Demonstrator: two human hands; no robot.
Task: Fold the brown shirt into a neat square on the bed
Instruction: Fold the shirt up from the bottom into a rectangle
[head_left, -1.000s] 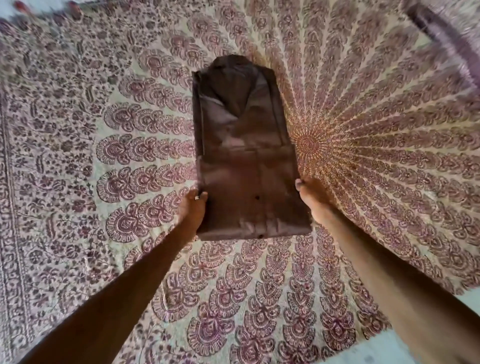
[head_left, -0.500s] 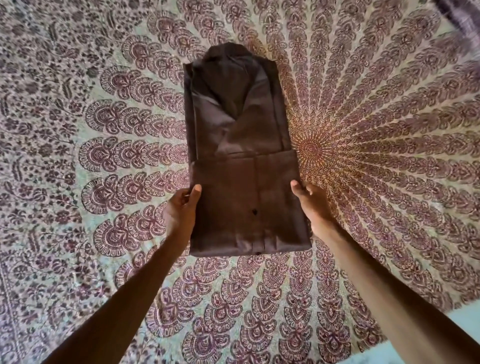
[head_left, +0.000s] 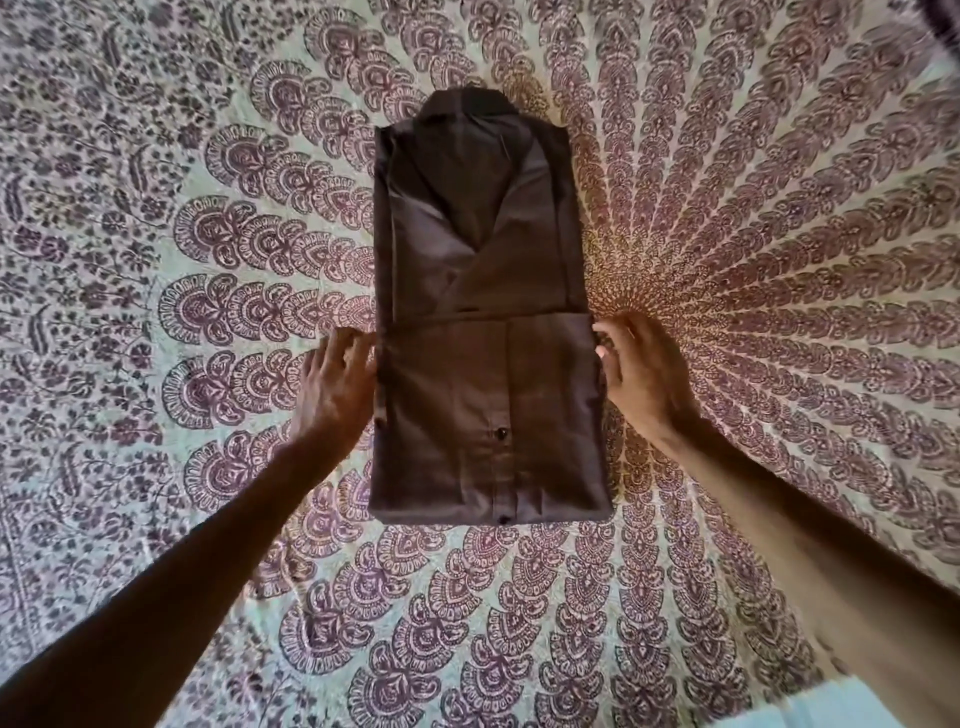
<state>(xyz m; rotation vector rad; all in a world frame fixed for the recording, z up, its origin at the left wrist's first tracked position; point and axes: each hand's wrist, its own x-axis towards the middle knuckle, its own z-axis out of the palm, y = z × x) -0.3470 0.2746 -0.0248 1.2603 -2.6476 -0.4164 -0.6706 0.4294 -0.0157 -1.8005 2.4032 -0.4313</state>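
Note:
The brown shirt (head_left: 483, 322) lies flat on the bed as a narrow upright rectangle, collar at the far end. Its lower part is folded up over the body, with the fold's edge across the middle and two dark buttons showing. My left hand (head_left: 335, 387) rests against the left side of the folded flap, fingers spread and touching its upper left corner. My right hand (head_left: 641, 376) sits at the flap's right side, fingertips on the upper right corner. Neither hand visibly pinches the cloth.
A patterned mandala bedsheet (head_left: 779, 260) in maroon and cream covers the whole bed. A pale strip of floor or bed edge (head_left: 852, 706) shows at the bottom right. A dark blurred object (head_left: 945, 15) sits in the top right corner.
Both hands have slid up from the lower sides of the folded flap to its upper corners. The shirt stays in place on the sheet.

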